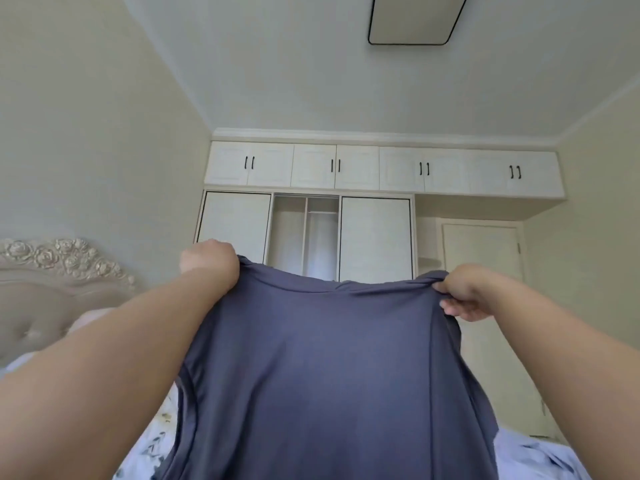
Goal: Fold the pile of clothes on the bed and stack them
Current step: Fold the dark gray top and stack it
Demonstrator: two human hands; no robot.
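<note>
A slate-blue shirt (pixel 322 368) hangs spread across the lower middle of the frame, held up in the air by its two top corners. The left hand (pixel 207 259), left of centre, is closed in a fist over the shirt's upper left corner, its fingers curled round the cloth. The right hand (pixel 464 292), right of centre, pinches the upper right corner, the fingers (pixel 453 308) bunching the fabric against the thumb. Both forearms reach up from the bottom corners of the frame.

The shirt covers most of what lies below it. At the lower left edge a strip of the bed (pixel 152 438) shows, with pale bedding printed in grey leaves; at the lower right a light blue garment (pixel 540 459) lies crumpled. A carved cream headboard (pixel 52 271) with rose ornaments stands at middle left.

Behind the shirt, at centre, a white wardrobe (pixel 375 237) has its middle section open, showing a rail and a divider. A row of upper cabinets (pixel 381 168) with black handles runs above it. A closed door (pixel 481 247) stands at right, and a flat ceiling light (pixel 415 19) sits at the top.
</note>
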